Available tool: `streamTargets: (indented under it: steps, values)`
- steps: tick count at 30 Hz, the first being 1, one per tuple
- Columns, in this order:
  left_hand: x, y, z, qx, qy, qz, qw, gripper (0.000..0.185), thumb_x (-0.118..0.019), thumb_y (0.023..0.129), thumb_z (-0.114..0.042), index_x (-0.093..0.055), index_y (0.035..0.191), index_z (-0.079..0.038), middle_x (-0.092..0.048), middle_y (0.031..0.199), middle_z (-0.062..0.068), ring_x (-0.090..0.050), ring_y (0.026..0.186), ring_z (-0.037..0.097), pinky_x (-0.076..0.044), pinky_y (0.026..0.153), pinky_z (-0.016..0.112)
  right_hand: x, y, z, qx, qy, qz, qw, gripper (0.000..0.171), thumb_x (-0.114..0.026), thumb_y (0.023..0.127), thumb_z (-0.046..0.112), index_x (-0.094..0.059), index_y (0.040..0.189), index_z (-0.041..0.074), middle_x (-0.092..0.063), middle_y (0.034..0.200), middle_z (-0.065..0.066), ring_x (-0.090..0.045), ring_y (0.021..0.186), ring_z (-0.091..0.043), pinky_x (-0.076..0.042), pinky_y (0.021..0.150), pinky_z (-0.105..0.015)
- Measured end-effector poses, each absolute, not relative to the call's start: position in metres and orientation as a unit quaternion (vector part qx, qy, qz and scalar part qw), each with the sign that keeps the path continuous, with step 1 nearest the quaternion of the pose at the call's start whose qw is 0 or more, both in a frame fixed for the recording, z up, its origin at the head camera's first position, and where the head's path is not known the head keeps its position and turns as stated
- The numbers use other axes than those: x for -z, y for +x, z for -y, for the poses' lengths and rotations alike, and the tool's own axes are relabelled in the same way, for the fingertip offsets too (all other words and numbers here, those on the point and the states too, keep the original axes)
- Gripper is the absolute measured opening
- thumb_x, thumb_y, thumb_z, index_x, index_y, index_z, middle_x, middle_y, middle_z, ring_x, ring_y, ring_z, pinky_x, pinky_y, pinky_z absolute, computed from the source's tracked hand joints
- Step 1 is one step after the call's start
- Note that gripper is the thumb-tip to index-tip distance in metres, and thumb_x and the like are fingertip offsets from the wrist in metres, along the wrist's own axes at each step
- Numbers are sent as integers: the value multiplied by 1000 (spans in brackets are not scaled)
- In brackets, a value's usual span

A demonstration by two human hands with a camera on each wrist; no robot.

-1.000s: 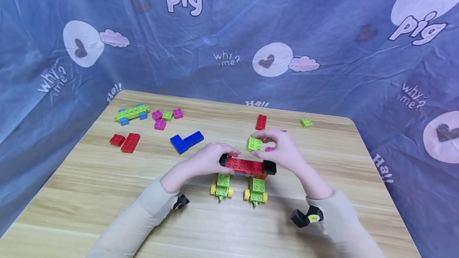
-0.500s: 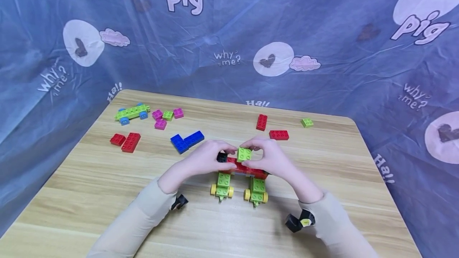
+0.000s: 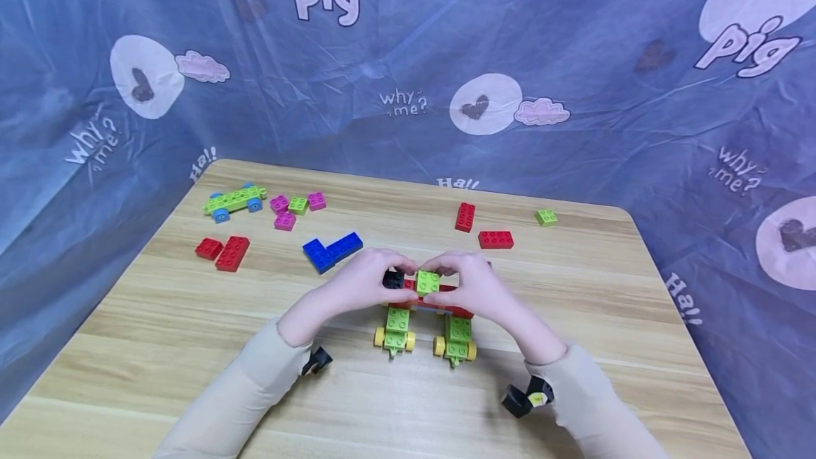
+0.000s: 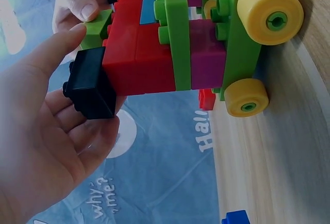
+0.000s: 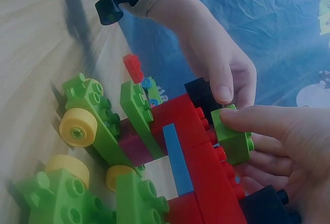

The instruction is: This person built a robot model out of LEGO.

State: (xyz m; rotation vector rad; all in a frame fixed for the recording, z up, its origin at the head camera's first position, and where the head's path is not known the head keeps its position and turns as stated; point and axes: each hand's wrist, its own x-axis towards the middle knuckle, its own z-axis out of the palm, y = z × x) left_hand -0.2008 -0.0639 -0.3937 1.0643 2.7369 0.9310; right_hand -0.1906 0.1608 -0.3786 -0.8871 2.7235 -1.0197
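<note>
A small green brick (image 3: 428, 282) was pinched by the right hand (image 3: 473, 290) on top of the red brick vehicle (image 3: 426, 310) at the table's (image 3: 191, 346) middle, its black end brick (image 3: 392, 279) held by the left hand (image 3: 358, 282).

Four loose red bricks (image 3: 465, 217); three magenta bricks (image 3: 284, 221); two hands (image 3: 363, 282).

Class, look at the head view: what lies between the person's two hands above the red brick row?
A small green square brick, pinched between the left hand and right hand, sits there in the head view.
</note>
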Motion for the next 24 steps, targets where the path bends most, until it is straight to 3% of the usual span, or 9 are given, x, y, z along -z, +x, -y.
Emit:
streamTargets:
  steps: [14,24]
  values:
    - [398,-202,62,-294,358,-886,23,34,-76,85,-35,-73,108,-10,-74,105,0,-68,101,16,-54,91,33,379,-190,-161,313,-293,-902,43,41,-84,76,26,-73,111,9,-73,108,-4,-67,96,-20,-57,86,-39]
    - [396,-201,62,-289,355,-888,38,36,-77,84,-34,-72,111,-9,-74,107,2,-68,102,17,-54,91,34,379,-191,-174,307,-309,-899,45,33,-81,79,19,-73,108,7,-75,103,-4,-67,96,-20,-55,88,-43]
